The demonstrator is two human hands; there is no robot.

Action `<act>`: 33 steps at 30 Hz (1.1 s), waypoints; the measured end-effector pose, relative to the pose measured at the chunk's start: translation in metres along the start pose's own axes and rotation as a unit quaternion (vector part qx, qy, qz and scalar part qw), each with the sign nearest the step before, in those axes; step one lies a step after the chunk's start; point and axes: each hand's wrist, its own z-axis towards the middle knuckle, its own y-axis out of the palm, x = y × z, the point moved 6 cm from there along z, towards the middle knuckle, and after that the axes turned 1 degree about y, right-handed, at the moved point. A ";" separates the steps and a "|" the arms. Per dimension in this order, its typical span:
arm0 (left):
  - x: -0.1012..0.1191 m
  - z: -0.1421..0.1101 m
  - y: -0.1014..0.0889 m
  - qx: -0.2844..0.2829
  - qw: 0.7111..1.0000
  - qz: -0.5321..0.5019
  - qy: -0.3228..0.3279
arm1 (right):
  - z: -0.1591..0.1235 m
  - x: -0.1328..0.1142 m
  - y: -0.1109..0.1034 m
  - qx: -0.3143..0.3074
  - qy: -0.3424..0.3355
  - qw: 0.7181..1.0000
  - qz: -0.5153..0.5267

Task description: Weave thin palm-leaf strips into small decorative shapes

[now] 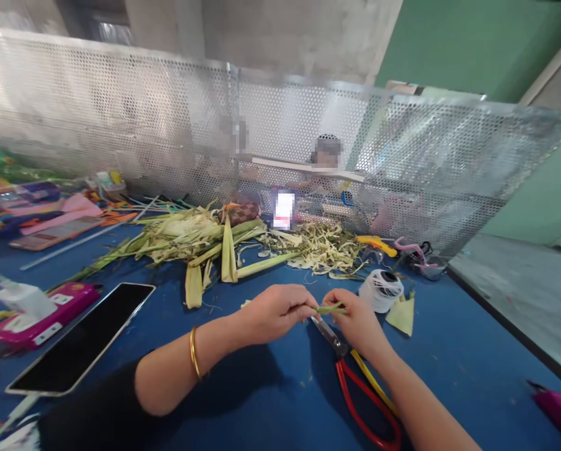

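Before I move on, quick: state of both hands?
Left hand: closed, pinching a thin green leaf strip.
Right hand: closed, pinching the same leaf strip.

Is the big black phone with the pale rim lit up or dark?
Dark. The large, rectangular black phone with a pale rim shows a black screen without any glow; whether it's switched off, I cannot tell.

Blue tabletop filled the lower frame. Perforated metal screen stretched across mid-frame behind it, panels joined by an upright seam; glare noted at far left. Grey wall stood at top centre, green wall at upper right. Grey floor showed at right. Dark recess, upper left: blurred.
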 end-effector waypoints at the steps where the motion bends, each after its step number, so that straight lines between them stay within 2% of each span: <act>1: -0.002 0.000 -0.002 0.019 1.000 0.008 -0.009 | -0.001 -0.002 0.003 -0.016 -0.007 1.000 -0.013; 5: -0.010 -0.001 -0.010 0.095 0.994 0.044 -0.033 | -0.008 -0.017 0.013 -0.079 -0.059 0.994 -0.054; 9: -0.024 -0.003 -0.016 0.150 0.982 0.099 -0.062 | -0.021 -0.044 0.019 -0.140 -0.156 0.976 -0.064; 13: -0.033 -0.004 -0.016 0.151 0.975 0.140 -0.082 | -0.031 -0.064 0.018 -0.156 -0.216 0.964 -0.029; 17: -0.035 -0.005 -0.017 0.138 0.970 0.184 -0.078 | -0.034 -0.073 0.010 -0.142 -0.227 0.963 0.034; 24: -0.034 -0.002 -0.005 0.075 0.957 0.275 -0.043 | -0.038 -0.084 0.001 -0.117 -0.235 0.959 0.110; 28: -0.033 -0.002 0.013 -0.027 0.944 0.326 -0.033 | -0.038 -0.088 -0.006 -0.096 -0.238 0.959 0.121; 31: -0.024 -0.005 0.026 -0.104 0.950 0.294 0.028 | -0.029 -0.076 -0.020 -0.022 -0.182 0.970 0.158; 33: -0.014 -0.006 0.028 -0.124 0.966 0.216 0.061 | -0.020 -0.058 -0.030 0.044 -0.119 0.974 0.189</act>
